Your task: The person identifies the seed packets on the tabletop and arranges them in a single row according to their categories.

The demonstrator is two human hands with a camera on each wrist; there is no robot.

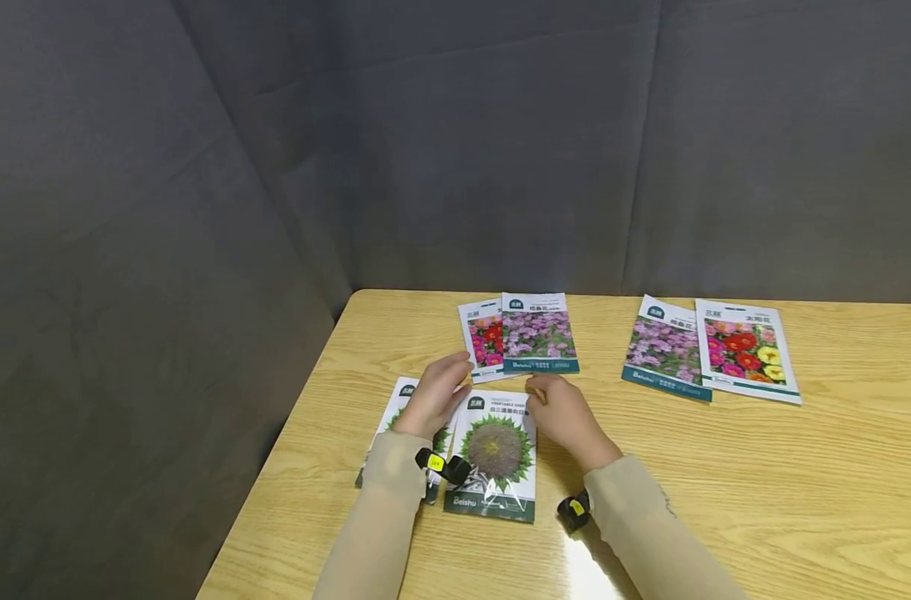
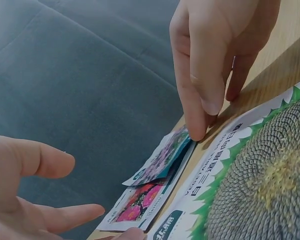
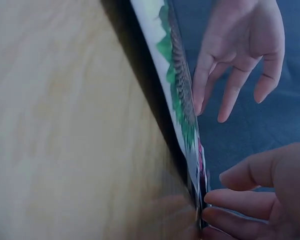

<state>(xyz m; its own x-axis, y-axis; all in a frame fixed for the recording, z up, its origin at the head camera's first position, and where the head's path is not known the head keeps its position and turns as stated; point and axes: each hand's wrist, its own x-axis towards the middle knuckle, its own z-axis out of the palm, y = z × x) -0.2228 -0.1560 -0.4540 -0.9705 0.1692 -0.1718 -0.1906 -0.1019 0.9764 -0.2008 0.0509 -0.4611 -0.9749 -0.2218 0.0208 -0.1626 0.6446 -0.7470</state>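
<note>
A sunflower seed packet (image 1: 493, 450) lies face up between my hands. My right hand (image 1: 563, 414) is at its upper right corner, fingertips against the edge in the right wrist view, with the thumb apart from the fingers. Over a second sunflower packet (image 1: 387, 417), partly covering it, is my left hand (image 1: 436, 396). Its thumb and fingers are spread, near the first packet's upper left corner; contact there is unclear. Just beyond both hands, a purple-flower packet (image 1: 538, 333) overlaps a red-flower packet (image 1: 485, 337).
To the right on the wooden table (image 1: 838, 483), another purple-flower packet (image 1: 665, 346) touches or overlaps another colourful flower packet (image 1: 748, 354). A dark grey cloth (image 1: 485, 150) hangs behind the table and along its left side.
</note>
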